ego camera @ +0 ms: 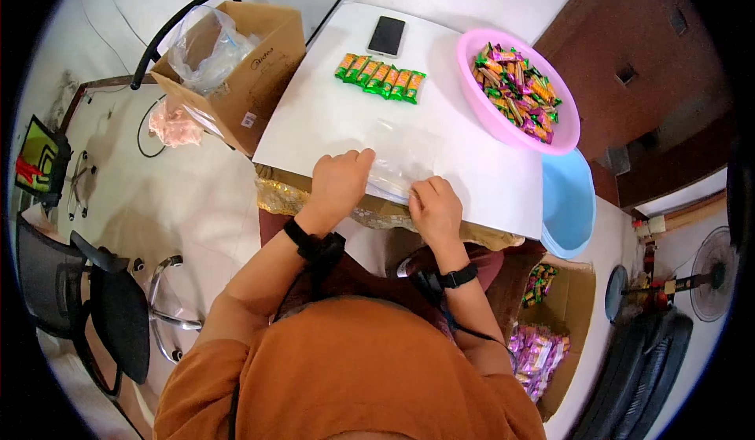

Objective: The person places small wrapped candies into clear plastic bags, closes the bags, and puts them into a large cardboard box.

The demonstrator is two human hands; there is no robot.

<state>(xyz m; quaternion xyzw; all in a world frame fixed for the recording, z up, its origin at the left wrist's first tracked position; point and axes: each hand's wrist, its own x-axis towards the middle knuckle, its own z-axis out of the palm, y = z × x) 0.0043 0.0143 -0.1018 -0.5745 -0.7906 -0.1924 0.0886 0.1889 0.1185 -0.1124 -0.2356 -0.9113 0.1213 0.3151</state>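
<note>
A clear plastic bag (396, 171) lies flat at the near edge of the white tabletop (307, 121). My left hand (343, 180) pinches its left side between thumb and fingers. At its right side, my right hand (435, 207) holds the bag's near corner with curled fingers. Beyond the bag, several small snack packets (380, 78) with green and orange wrappers lie side by side in a slanting row. A pink plastic basin (466, 95) at the right holds a heap of similar packets, some with purple wrappers.
A phone (386, 36) lies behind the row. Left of the table stands a cardboard box (268, 68) with clear plastic bags inside. A light blue tub (569, 204) is below the basin, and an open cardboard box (575, 316) with packets stands at lower right. Office chairs (118, 310) are at left.
</note>
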